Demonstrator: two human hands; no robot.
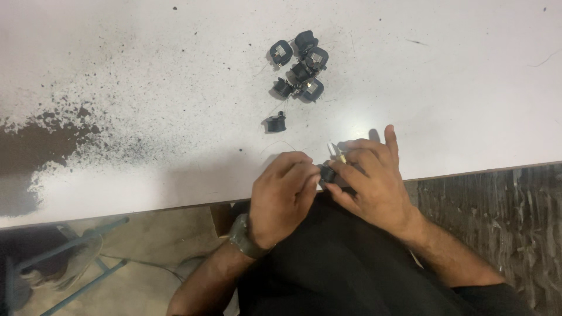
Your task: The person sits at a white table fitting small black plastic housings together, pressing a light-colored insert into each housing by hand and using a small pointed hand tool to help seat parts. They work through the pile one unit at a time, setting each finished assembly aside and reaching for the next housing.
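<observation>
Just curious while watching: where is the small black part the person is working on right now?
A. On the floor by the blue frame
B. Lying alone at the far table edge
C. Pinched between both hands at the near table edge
C: the small black part sits between the fingertips of the left hand and right hand, at the near edge of the white table.

Light is soft and fairly even, falling from above onto the white table [146, 70], which reads bright but without hard glare. Beyond the left hand [281, 196] and right hand [372, 181], the small black parts [301, 64] cast only faint, short shadows. Both hands throw a weak shadow onto the table edge just beneath them. Below the hands the dark clothing [351, 269] loses nearly all detail. The fingers look slightly soft, and the whole frame is mildly grainy with compression smear.
</observation>
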